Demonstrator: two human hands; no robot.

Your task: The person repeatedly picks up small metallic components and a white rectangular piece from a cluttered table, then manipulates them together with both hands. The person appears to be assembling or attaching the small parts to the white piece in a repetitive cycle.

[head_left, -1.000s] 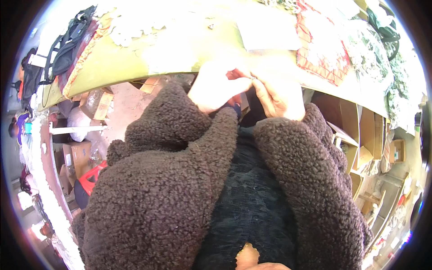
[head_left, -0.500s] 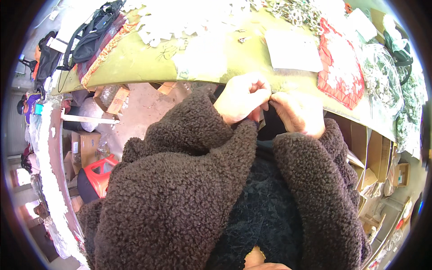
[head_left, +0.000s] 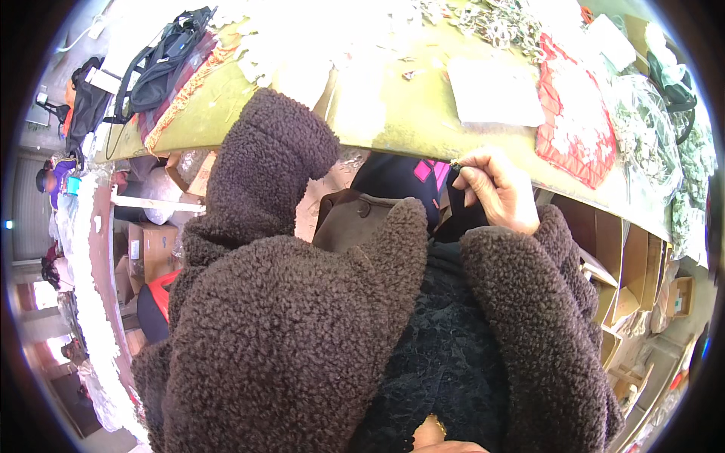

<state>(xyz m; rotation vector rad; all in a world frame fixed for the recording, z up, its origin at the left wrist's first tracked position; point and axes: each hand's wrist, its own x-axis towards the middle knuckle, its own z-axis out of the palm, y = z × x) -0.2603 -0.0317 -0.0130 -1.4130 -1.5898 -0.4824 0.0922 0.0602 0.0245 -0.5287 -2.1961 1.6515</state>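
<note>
My right hand [head_left: 500, 192] is at the table's near edge, thumb and forefinger pinched on a small dark piece [head_left: 455, 167] too tiny to make out fully. My left arm in its brown fleece sleeve [head_left: 276, 151] stretches forward over the table [head_left: 423, 124]. Past its cuff, my left hand [head_left: 303, 81] is washed out by glare, so its fingers cannot be read. It is close to a heap of white pieces [head_left: 260, 64], also bleached by the light.
A white sheet [head_left: 495, 94] lies on the green tabletop beside a red-and-white bundle [head_left: 578, 124]. Metal-looking loops [head_left: 502, 26] are heaped at the back. A black bag [head_left: 170, 64] sits far left. Cardboard boxes [head_left: 155, 249] and a red stool [head_left: 160, 291] stand below left.
My left hand has parted from the right and moved forward and left over the table. The right hand keeps its pinch in nearly the same place.
</note>
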